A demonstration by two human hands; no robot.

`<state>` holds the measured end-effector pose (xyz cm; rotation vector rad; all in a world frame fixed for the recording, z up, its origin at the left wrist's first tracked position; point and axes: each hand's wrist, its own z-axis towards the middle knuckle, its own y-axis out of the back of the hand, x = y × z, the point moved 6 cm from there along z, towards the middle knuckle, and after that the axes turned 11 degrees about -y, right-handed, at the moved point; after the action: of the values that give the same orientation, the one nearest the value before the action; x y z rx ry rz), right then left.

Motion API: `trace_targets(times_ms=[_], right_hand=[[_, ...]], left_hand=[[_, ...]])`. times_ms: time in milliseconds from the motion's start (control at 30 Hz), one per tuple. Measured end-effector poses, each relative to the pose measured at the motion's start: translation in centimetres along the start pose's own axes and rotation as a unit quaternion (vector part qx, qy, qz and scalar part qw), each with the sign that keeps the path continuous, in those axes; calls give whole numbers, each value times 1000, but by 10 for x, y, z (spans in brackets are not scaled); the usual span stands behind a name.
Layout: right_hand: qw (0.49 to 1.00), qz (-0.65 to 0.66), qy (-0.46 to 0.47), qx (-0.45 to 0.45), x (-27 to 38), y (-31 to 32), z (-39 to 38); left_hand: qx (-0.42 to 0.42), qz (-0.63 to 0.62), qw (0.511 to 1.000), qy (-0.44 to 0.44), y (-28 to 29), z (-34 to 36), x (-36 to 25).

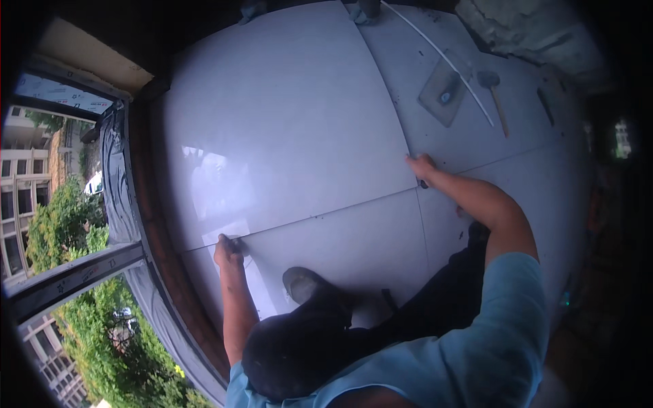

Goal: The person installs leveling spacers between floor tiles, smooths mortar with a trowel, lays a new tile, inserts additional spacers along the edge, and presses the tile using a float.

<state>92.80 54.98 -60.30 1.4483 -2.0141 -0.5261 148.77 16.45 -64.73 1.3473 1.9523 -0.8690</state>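
A large glossy white tile [286, 122] spreads in front of me, its near edge along a dark joint line. My left hand [229, 251] is closed at that edge near its left end, thumb up. At the tile's near right corner my right hand [423, 167] is closed too, thumb along the edge. Small dark shapes show under the fingers of both hands; I cannot make out whether they are shadow or an object. How far the fingers reach under the tile is hidden. Another white tile [340, 245] lies on the near side of the joint, beneath my shoe [300, 282].
Right of the large tile lie a mallet [491, 85], a flat greyish rectangular board [439, 92] and a thin white strip [449, 61]. At the far edge are two dark grey shapes, maybe gloves or shoes [367, 12]. A window frame [75, 275] with plastic wrap borders the left.
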Motion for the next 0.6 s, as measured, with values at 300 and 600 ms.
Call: trace_targets(times_ms=[300,600], right_hand=[[999,14,-8,35,3,-2,-7],[998,36,-34,-33,-24,24,4]], left_hand=[[145,87,986,3,14,31,5],[213,272,932,-108,-15,-8,9]])
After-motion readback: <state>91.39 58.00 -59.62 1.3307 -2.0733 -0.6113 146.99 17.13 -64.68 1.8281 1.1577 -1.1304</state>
